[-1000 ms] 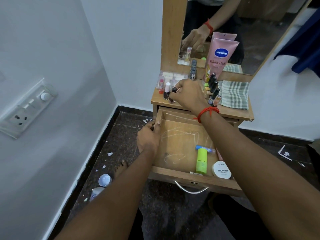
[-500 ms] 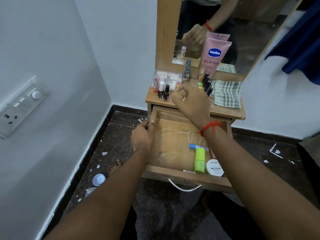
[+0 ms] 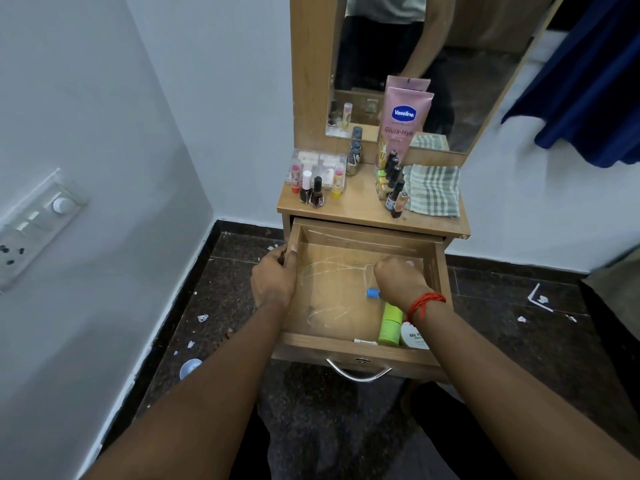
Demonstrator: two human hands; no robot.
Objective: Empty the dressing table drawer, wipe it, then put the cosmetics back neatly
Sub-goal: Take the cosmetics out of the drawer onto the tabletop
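Wooden pulled-out drawer: my left hand grips its side wall; right hand curls over a blue-capped tube, its grip on it hidden.

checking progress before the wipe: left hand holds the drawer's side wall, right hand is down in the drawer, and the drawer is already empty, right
Not empty. The head view shows the drawer still holding a green tube, a white nail polish jar and a blue-capped item. Left hand on the side wall and right hand inside are correct.
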